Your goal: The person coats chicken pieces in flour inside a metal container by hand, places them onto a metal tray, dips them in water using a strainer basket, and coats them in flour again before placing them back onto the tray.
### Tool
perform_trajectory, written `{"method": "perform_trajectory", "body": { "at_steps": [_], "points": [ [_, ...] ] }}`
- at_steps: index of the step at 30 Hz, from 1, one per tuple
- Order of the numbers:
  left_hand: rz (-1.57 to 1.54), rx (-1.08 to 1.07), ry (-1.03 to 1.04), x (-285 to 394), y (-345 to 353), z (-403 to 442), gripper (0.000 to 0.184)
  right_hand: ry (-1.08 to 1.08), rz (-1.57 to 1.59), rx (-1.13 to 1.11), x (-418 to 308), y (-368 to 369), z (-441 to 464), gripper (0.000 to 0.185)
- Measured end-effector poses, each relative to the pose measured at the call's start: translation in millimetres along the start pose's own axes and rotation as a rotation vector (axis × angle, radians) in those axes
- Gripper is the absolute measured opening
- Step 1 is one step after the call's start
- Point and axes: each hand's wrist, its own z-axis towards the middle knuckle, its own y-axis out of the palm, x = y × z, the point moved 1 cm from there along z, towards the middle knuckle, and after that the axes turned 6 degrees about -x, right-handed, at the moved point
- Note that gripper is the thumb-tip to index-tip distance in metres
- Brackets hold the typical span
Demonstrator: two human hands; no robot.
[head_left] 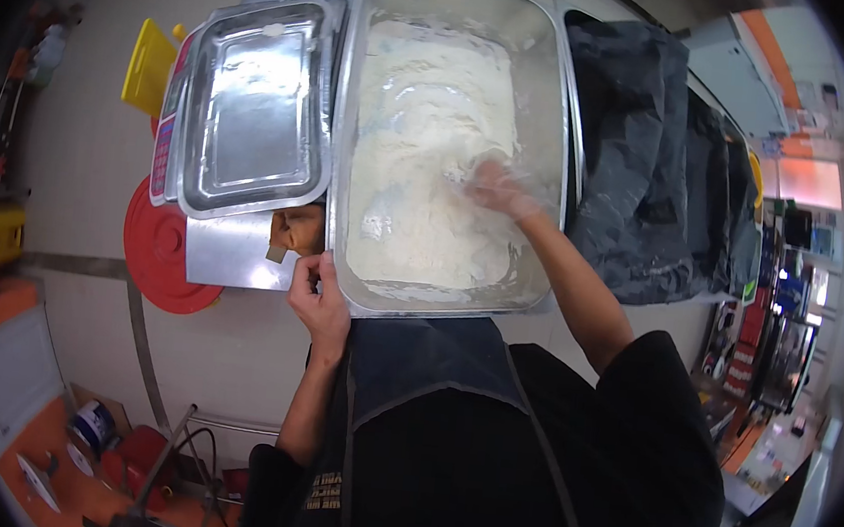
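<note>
A deep rectangular metal tub (532, 273) stands in front of me, its bottom covered by a pale, wet-looking dough or batter (437, 94). My right hand (499, 188) reaches into the tub from the right and touches this mass. It seems to be in a thin clear glove; motion blur and the white stuff hide its fingers. At the tub's near left corner, my left hand (320, 300) is closed round the rim. A brown object (302, 228), partly hidden, sits just beyond that hand.
On the left a shallow metal tray (260, 109) rests on a scale with a red keypad (160, 155). A round red lid (158, 245) is lower down, near a yellow board (148, 67). Black plastic sheeting (632, 161) covers something right of the tub.
</note>
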Motion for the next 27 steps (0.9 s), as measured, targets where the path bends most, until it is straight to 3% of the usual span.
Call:
{"method": "perform_trajectory", "body": {
  "at_steps": [3, 5, 7, 10, 13, 15, 17, 20, 21, 23, 24, 26, 27],
  "points": [
    [0.051, -0.02, 0.021, -4, -1, 1, 0.021, 0.202, -0.128, -0.185, -63, -9, -31, 0.054],
    [0.05, -0.04, 0.015, 0, -2, -1, 0.021, 0.03, -0.266, -0.122, -74, 27, -44, 0.058],
    [0.048, -0.036, 0.024, 4, 0, 2, 0.021, -0.084, -0.252, 0.167, -88, 59, -55, 0.053],
    [0.06, -0.038, 0.04, 4, 0, 1, 0.021, -0.3, -0.103, 0.065, -95, 74, -41, 0.043],
    [0.069, -0.04, 0.052, 2, -2, 0, 0.02, -0.252, -0.156, -0.065, -92, 55, -4, 0.035],
    [0.072, -0.029, 0.055, 2, -1, 1, 0.02, -0.309, 0.062, 0.134, -48, 33, 21, 0.041],
    [0.071, -0.036, 0.023, 6, -1, 1, 0.02, -0.007, 0.174, 0.062, -27, -9, -4, 0.047],
    [0.078, -0.043, 0.017, 5, -1, 0, 0.021, 0.172, 0.151, -0.097, -52, -8, -55, 0.055],
    [0.081, -0.041, 0.02, 5, -1, 0, 0.021, 0.164, 0.131, -0.047, -62, 15, -70, 0.061],
    [0.086, -0.037, 0.021, 4, 1, 2, 0.02, -0.043, 0.144, -0.208, -71, 45, -58, 0.071],
    [0.092, -0.042, 0.018, 4, 0, 0, 0.02, -0.238, 0.187, -0.422, -80, 54, -44, 0.074],
    [0.092, -0.044, 0.025, 7, 1, 1, 0.021, -0.399, 0.238, 0.059, -100, 62, -37, 0.062],
    [0.095, -0.044, 0.027, 8, 1, 1, 0.021, -0.345, 0.289, 0.044, -107, 55, -33, 0.058]
  ]
}}
